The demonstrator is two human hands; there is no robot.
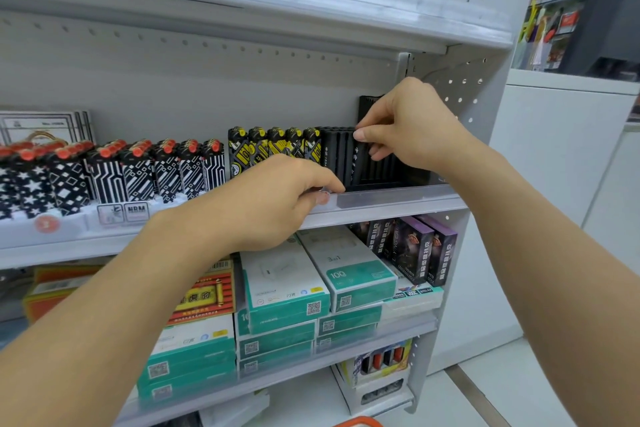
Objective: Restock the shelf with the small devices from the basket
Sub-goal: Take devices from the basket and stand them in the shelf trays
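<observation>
On the middle shelf [388,200] stands a row of small devices: black-and-white patterned ones with red caps [166,173], yellow-and-black ones [266,147], and plain black ones [334,156] in a black display tray at the right end. My right hand [408,125] pinches a black device [358,161] between thumb and fingers, standing it among the black ones. My left hand [277,198] rests at the shelf's front lip, fingers curled against the clear price strip; whether it holds anything is hidden. The orange basket rim [358,422] peeks in at the bottom edge.
Below are green-and-white boxes [287,291], a red-and-yellow box [204,291] and purple card boxes [415,246]. A perforated side panel [464,94] closes the shelf on the right. An upper shelf [311,3] overhangs. A white counter [571,135] stands further right.
</observation>
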